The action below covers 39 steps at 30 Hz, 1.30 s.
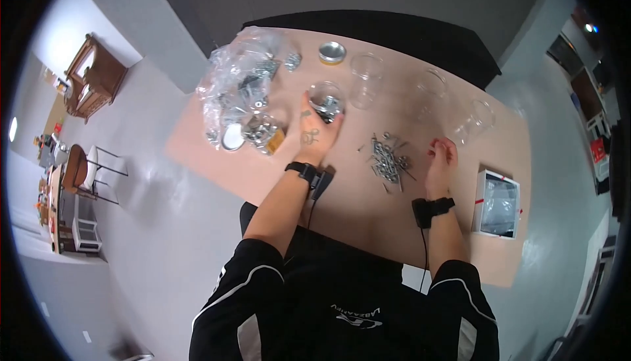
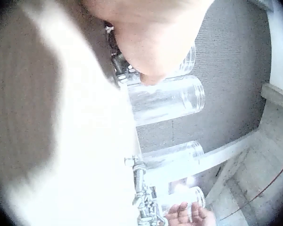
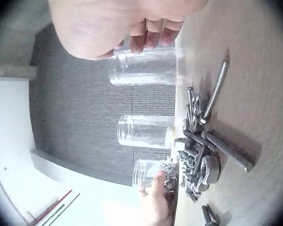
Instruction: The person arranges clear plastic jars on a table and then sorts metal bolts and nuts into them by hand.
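The left hand [image 1: 317, 132] grips a clear jar [image 1: 327, 91] that holds some metal hardware at its bottom. A loose pile of bolts, nuts and washers [image 1: 389, 162] lies on the table between the two hands. Right of that pile, the right hand [image 1: 442, 164] hovers or rests near the tabletop with its fingers loosely curled and nothing seen in them. In the right wrist view the pile [image 3: 198, 155] shows long bolts and a thick round nut or washer, with the left hand [image 3: 155, 202] on the jar beyond.
Clear jars [image 1: 367, 81] [image 1: 432, 85] [image 1: 474, 123] stand along the far side. At the left are a plastic bag of hardware [image 1: 240, 85], a tipped jar of hardware [image 1: 264, 135], a white lid [image 1: 233, 137] and a round tin lid [image 1: 332, 52]. A white box [image 1: 497, 204] lies at the right.
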Motion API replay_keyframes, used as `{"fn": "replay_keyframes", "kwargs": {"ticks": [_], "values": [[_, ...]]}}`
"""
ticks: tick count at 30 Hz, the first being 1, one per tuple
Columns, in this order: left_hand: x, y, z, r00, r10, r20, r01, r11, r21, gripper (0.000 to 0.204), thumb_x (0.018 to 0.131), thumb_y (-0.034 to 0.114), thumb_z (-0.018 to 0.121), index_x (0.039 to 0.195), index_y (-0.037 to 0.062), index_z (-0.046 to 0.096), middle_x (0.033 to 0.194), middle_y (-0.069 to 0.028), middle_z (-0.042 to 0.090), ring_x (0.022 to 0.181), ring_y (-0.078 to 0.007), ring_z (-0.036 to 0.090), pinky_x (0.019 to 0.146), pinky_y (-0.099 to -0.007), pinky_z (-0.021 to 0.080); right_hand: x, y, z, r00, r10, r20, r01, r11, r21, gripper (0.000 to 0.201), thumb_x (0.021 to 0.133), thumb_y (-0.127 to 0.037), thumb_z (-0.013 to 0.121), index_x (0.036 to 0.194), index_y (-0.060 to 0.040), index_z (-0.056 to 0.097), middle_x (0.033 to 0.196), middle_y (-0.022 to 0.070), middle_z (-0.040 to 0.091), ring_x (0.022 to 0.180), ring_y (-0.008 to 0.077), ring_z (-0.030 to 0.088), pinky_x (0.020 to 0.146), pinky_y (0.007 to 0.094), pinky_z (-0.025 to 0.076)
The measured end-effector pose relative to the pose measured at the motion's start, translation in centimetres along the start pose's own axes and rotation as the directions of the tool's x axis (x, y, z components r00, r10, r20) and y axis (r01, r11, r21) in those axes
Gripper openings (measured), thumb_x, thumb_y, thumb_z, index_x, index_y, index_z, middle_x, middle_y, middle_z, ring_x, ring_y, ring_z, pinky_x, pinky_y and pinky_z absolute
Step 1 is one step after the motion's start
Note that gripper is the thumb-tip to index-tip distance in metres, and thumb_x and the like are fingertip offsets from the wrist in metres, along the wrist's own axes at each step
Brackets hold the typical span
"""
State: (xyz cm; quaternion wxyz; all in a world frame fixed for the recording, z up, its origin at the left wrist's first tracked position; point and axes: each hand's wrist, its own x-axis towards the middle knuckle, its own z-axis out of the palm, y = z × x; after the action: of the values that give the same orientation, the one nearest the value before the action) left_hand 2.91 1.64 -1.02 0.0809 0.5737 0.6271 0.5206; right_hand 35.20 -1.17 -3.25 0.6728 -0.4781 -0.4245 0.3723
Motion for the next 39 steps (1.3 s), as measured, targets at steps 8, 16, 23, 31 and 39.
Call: {"fn": "replay_keyframes", "kwargs": {"ticks": [8,16,23,31,39], "values": [[0.3,-2.4,0.4,0.991,-0.023,-0.134,0.031,0.998,0.058,0.109,0.083,0.015,0.086,0.16,-0.016,0.015,0.157,-0.0418,0.036,0.148,-0.0533,0.037,0.125,-0.0497,0.033,-0.3,-1.0,0.9,0.997,0.068,0.044,-0.067,0.998,-0.014,0.013,0.104,-0.01,0.061,0.113,-0.0019,0.066,0.099,0.0051,0.07,0.09,0.0126,0.065,0.082,0.0268,0.053],[-0.1,-0.8,-0.2,0.977,0.007,-0.215,0.042,0.974,0.223,0.103,0.09,0.009,0.077,0.162,-0.0136,0.007,0.165,-0.0442,0.014,0.153,-0.0579,0.024,0.128,-0.053,0.026,0.0,-1.4,0.9,0.994,0.105,0.037,-0.106,0.994,0.034,0.011,0.103,-0.008,0.061,0.11,-0.0008,0.066,0.094,0.0057,0.07,0.086,0.0124,0.065,0.079,0.0265,0.053],[-1.7,0.9,-0.3,0.892,0.371,-0.26,-0.292,0.91,0.295,0.083,0.087,0.009,0.077,0.156,-0.006,0.033,0.149,-0.0317,0.04,0.136,-0.0474,0.043,0.116,-0.0515,0.038,0.2,-1.2,1.2,0.99,0.131,0.047,-0.132,0.991,0.024,0.01,0.103,-0.008,0.061,0.108,-0.0009,0.066,0.091,0.0044,0.069,0.083,0.0112,0.064,0.076,0.026,0.052],[0.4,0.6,6.4,0.992,-0.06,0.108,0.074,0.989,-0.127,0.1,0.085,0.021,0.086,0.161,-0.0019,0.025,0.155,-0.0297,0.046,0.139,-0.0386,0.053,0.112,-0.0466,0.048,0.2,-1.1,1.4,0.993,0.115,0.019,-0.116,0.991,0.061,0.01,0.1,-0.008,0.065,0.107,-0.0005,0.065,0.087,0.0037,0.068,0.075,0.0093,0.061,0.069,0.0241,0.049],[4.6,3.1,8.0,0.995,0.04,0.09,-0.037,0.999,-0.029,0.11,0.074,0.029,0.094,0.156,-0.0104,0.032,0.148,-0.0325,0.053,0.137,-0.043,0.055,0.116,-0.0458,0.046,0.3,-1.6,1.2,0.988,0.147,0.041,-0.147,0.989,-0.009,0.009,0.101,-0.007,0.062,0.105,-0.0003,0.065,0.086,0.0032,0.067,0.075,0.0084,0.06,0.067,0.0239,0.048]]}}
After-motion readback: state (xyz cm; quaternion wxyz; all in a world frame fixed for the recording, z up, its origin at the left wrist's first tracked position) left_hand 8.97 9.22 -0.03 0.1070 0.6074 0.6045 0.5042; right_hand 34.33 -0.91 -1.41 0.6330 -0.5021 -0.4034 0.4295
